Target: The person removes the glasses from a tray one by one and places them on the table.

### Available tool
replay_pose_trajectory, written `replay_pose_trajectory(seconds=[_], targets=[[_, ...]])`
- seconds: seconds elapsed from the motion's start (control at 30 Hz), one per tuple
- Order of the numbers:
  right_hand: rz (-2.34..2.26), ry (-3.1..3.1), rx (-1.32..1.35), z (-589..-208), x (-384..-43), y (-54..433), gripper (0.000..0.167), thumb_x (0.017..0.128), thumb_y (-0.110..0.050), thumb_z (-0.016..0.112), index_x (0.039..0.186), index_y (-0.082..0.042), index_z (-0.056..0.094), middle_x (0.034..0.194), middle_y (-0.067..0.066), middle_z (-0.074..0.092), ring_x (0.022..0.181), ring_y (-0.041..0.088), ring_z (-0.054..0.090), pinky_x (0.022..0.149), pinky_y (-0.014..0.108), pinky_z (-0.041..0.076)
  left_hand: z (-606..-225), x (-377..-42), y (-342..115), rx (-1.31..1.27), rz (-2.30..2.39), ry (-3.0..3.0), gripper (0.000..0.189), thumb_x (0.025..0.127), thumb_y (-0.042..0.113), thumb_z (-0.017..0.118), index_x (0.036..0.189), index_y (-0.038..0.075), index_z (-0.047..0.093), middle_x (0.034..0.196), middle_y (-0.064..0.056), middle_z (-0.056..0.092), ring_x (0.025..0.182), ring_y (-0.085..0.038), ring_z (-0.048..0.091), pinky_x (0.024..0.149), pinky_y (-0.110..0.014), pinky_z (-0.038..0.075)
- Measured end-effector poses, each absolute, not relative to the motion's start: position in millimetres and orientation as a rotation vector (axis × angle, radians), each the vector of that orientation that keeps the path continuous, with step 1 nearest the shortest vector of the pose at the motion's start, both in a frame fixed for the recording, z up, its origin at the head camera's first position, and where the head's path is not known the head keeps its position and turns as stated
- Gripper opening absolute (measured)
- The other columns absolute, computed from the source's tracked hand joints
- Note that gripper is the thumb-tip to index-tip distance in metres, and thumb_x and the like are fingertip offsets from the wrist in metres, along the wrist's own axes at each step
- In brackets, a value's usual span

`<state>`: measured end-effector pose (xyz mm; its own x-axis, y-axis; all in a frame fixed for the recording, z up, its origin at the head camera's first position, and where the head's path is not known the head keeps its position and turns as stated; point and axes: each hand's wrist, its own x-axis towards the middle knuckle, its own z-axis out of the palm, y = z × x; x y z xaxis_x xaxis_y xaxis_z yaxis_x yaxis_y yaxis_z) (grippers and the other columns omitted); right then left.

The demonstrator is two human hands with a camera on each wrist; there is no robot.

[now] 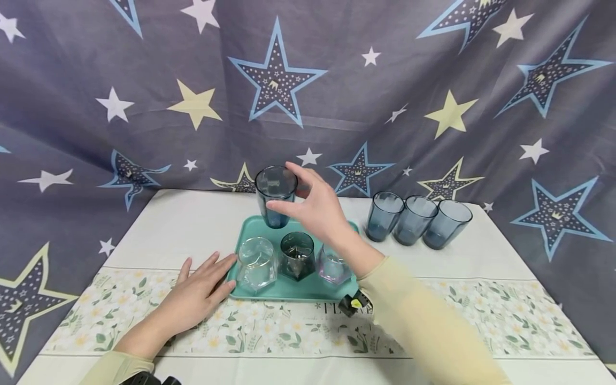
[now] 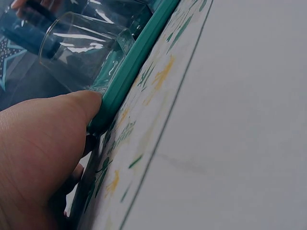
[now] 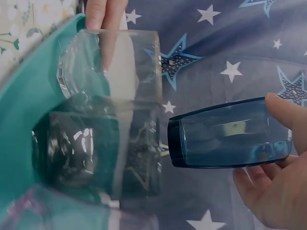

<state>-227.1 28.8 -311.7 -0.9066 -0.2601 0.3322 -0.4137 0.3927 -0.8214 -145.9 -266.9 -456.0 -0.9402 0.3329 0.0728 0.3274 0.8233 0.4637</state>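
A tall blue glass is in my right hand, which grips its upper part between thumb and fingers. Its base is above the far side of a green tray, and the right wrist view shows the blue glass off the tray. My left hand lies at the tray's left edge, fingers spread, with the thumb against the rim. Three short glasses stand in the tray's front row: a clear one, a dark grey one and a pinkish one, partly hidden by my right forearm.
To the right of the tray, three more blue glasses stand in a row near the table's back edge. A floral band crosses the white tablecloth. Behind the table hangs a grey curtain with stars.
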Motion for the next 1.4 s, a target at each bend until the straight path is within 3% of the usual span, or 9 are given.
replay_pose_trajectory(seconds=[0.4, 0.77, 0.97, 1.2, 1.4], targets=[[1.628, -2.393, 0.562, -290.2, -218.2, 72.3, 0.087, 0.091, -0.026, 0.096, 0.166, -0.023, 0.053, 0.146, -0.003, 0.062, 0.128, 0.014, 0.066, 0.108, 0.028, 0.055, -454.1, -148.5, -267.9, 0.574, 0.753, 2.994, 0.068, 0.117, 0.052, 0.051, 0.172, 0.013, 0.042, 0.174, -0.008, 0.044, 0.165, -0.043, 0.027, 0.126, -0.076, -0.006], [1.555, -2.452, 0.388, -277.7, -209.7, 114.3, 0.085, 0.09, -0.036, 0.096, 0.165, -0.034, 0.054, 0.153, -0.004, 0.059, 0.134, 0.016, 0.064, 0.111, 0.035, 0.054, -452.3, -149.4, -269.7, 0.591, 0.76, 2.994, 0.068, 0.118, 0.052, 0.05, 0.172, 0.013, 0.041, 0.174, -0.009, 0.044, 0.164, -0.043, 0.027, 0.126, -0.077, -0.006], [1.509, -2.48, 0.301, -274.2, -201.3, 139.5, 0.084, 0.091, -0.041, 0.095, 0.164, -0.037, 0.054, 0.148, -0.004, 0.063, 0.129, 0.018, 0.066, 0.109, 0.036, 0.055, -452.2, -147.5, -270.4, 0.582, 0.765, 2.983, 0.067, 0.118, 0.051, 0.051, 0.173, 0.014, 0.041, 0.174, -0.008, 0.044, 0.165, -0.043, 0.027, 0.126, -0.076, -0.006], [1.508, -2.476, 0.234, -273.5, -193.2, 169.3, 0.085, 0.091, -0.035, 0.095, 0.165, -0.035, 0.053, 0.144, 0.001, 0.069, 0.122, 0.016, 0.072, 0.098, 0.022, 0.058, -452.5, -146.1, -270.5, 0.603, 0.758, 3.002, 0.066, 0.117, 0.049, 0.052, 0.172, 0.013, 0.043, 0.172, -0.01, 0.046, 0.163, -0.045, 0.03, 0.125, -0.078, -0.004], [1.437, -2.509, 0.161, -278.1, -187.8, 191.9, 0.085, 0.092, -0.038, 0.095, 0.165, -0.035, 0.053, 0.144, -0.001, 0.067, 0.123, 0.013, 0.07, 0.097, 0.017, 0.055, -450.6, -144.7, -271.7, 0.593, 0.758, 3.003, 0.066, 0.117, 0.05, 0.052, 0.172, 0.013, 0.043, 0.173, -0.009, 0.045, 0.163, -0.044, 0.03, 0.125, -0.078, -0.004]])
